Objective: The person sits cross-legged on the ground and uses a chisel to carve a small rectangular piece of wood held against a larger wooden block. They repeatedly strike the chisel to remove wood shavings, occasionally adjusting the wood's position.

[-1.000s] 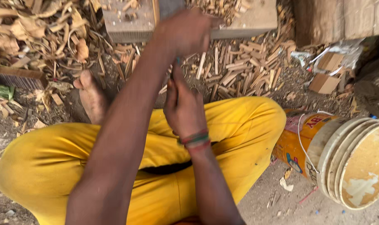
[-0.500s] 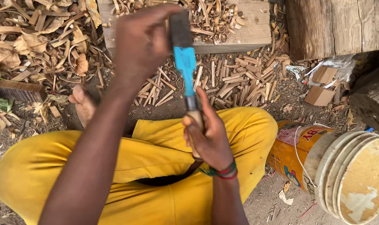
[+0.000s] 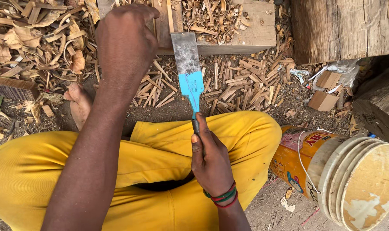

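Chisel [image 3: 189,68] | right hand [image 3: 211,160] grips handle; blade edge on block [image 3: 245,40]

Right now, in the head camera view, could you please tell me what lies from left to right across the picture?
Pale curled wood shavings → left hand → blue-and-steel broad chisel → pile of split wood sticks → small cardboard box → stacked yellow plastic buckets.

Bright yellow trousers [image 3: 160,158] cover both legs. Arms bare, no sleeves. Red and green bead bracelets [image 3: 222,197] circle the right wrist. One bare foot [image 3: 79,105] visible.
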